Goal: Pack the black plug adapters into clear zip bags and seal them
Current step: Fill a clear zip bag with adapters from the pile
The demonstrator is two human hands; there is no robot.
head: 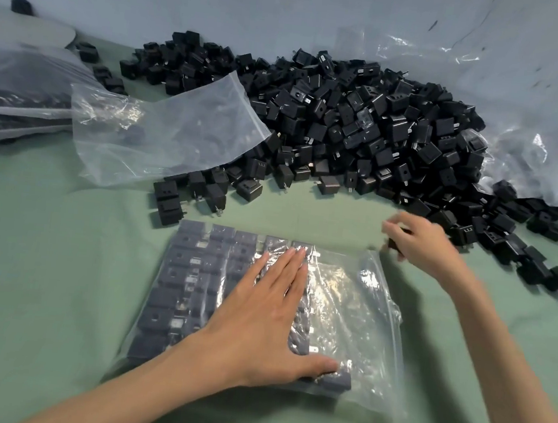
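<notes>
The green tabletop carries a clear zip bag lying flat under the left hand, with rows of adapters filling the part of it beneath and left of that hand. Beyond both hands a broad heap of black plug adapters spreads across the surface, its edge trailing past the right hand. A few loose adapters lie just beyond the left hand's fingertips. Farther out, an empty zip bag rests partly on the heap. Well left of the left hand lies a stack of filled bags. Crumpled clear plastic sheeting lies beyond the right hand.
</notes>
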